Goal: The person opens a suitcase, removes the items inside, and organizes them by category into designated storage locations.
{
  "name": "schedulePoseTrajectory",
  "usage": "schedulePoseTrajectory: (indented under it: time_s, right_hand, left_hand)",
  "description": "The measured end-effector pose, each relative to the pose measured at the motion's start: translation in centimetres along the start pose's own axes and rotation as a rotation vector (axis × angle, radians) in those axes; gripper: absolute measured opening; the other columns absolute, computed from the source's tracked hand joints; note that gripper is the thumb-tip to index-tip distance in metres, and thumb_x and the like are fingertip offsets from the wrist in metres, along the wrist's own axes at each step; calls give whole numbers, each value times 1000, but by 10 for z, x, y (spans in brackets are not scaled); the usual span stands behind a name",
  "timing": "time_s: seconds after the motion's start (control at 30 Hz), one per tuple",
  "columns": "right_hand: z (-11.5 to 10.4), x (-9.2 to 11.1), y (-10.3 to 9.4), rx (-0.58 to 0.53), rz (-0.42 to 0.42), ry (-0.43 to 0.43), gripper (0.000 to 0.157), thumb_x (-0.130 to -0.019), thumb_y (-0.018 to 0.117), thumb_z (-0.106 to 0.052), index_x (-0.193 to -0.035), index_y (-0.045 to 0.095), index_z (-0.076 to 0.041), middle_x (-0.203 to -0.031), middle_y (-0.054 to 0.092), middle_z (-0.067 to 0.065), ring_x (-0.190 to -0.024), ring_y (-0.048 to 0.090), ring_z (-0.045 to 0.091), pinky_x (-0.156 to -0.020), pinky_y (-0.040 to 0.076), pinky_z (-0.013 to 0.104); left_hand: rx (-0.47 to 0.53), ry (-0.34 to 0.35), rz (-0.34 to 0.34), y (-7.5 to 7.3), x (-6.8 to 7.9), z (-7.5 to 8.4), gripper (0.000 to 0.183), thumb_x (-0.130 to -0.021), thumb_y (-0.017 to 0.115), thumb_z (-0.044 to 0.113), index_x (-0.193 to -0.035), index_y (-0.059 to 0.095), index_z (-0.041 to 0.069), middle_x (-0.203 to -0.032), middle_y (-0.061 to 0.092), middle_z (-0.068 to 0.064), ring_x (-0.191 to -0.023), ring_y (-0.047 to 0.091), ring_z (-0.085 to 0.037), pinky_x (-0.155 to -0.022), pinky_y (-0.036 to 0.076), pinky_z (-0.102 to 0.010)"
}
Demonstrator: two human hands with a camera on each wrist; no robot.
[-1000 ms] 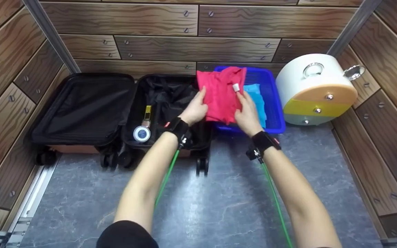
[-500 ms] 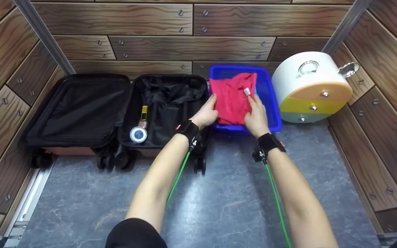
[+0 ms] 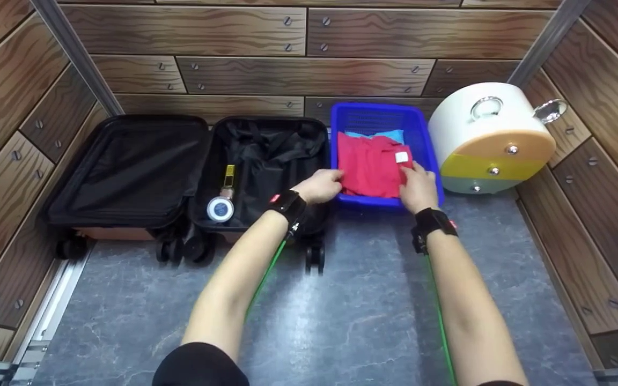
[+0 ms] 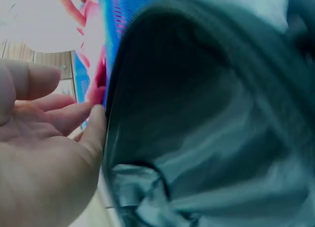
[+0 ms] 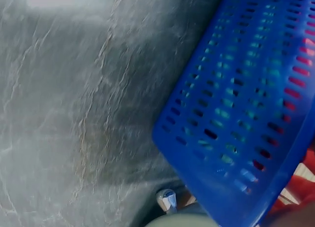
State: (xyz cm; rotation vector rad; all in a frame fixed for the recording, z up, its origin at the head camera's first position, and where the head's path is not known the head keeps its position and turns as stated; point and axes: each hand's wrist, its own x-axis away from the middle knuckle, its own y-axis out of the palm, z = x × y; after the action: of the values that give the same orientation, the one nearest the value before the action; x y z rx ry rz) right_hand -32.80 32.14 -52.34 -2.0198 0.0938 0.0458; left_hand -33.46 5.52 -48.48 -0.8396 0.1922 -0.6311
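A folded red garment (image 3: 370, 169) with a white tag lies in the blue basket (image 3: 387, 202), on top of light blue cloth (image 3: 392, 135). At the basket's left rim is my left hand (image 3: 319, 186), its fingertips by the garment's left edge. The left wrist view shows that hand (image 4: 47, 133) with loosely bent fingers, the thumb apart from them. My right hand (image 3: 419, 187) is inside the basket's right side, fingers touching the garment's right edge below the tag. In the right wrist view the basket's perforated wall (image 5: 221, 104) hides most of that hand.
Left of the basket lies an open black-lined suitcase (image 3: 287, 155), its other half (image 3: 132, 171) further left. A round-ended white item (image 3: 220, 209) and a yellow-and-black piece (image 3: 229, 177) lie inside. A white rounded drawer box (image 3: 464, 112) stands right of the basket.
Both hands have lowered the red garment from above the basket's left side into it, over the light blue cloth. The hands have since spread apart to the garment's two sides.
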Motion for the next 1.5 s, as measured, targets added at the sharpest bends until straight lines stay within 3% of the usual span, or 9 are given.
schedulePoseTrajectory:
  time_s: [0.1,0.17,0.3,0.5,0.77,1.0,1.27,1.5]
  right_hand:
    - [0,1,-3,45,-23,14,50,-96,58,-7,-145,53,3,-156,38,29,-134,37,56,-111,35,62]
    - [0,2,-3,71,-33,2,48,-98,57,-10,-144,54,2,-155,39,30,-134,37,55,-111,35,62]
    - [-1,2,-6,72,23,-55,42,-101,55,-13,-140,58,2,-153,42,30,-135,39,53,-111,35,61]
    - [0,-4,-22,33,227,-186,38,-100,57,-10,-135,63,4,-146,51,27,-133,45,51,-111,36,61]
    - [5,-10,-63,43,387,-314,39,-98,60,-8,-136,62,2,-141,56,26,-130,47,51,-112,34,60]
    - [5,-15,-96,66,451,-355,40,-97,59,-10,-135,62,2,-143,56,25,-132,47,49,-116,31,56]
    - [10,-16,-130,90,428,-233,50,-102,54,-19,-149,48,-2,-156,41,23,-143,32,46,-119,21,60]
    - [20,-22,-155,59,277,-34,67,-107,43,-29,-163,16,-5,-169,-1,22,-153,-1,45,-122,0,59]
  left_hand:
    - [-283,20,-61,0,3,3,38,-100,45,14,-127,67,0,-143,58,-18,-145,38,-37,-120,27,-42]
    - [-362,17,-91,0,7,5,44,-103,44,22,-137,63,3,-155,46,-17,-151,23,-42,-124,16,-45]
    - [-352,3,-92,-1,16,2,57,-105,44,34,-152,46,1,-162,33,-19,-154,15,-41,-126,11,-43]
    - [-341,14,-34,-14,41,-3,74,-105,49,44,-160,26,1,-166,21,-20,-155,9,-36,-126,5,-41]
    - [-497,50,96,-26,86,-15,76,-104,52,48,-162,26,7,-168,21,-15,-156,9,-32,-125,4,-46]
    - [-543,47,174,-16,128,-30,73,-104,51,48,-162,29,10,-166,28,-14,-155,16,-33,-125,8,-49]
    - [-552,33,308,13,169,-60,70,-103,52,50,-160,35,11,-163,34,-14,-152,26,-35,-124,10,-51]
    - [-564,-46,385,29,182,-90,66,-104,48,52,-157,42,12,-161,38,-14,-149,32,-36,-122,15,-57]
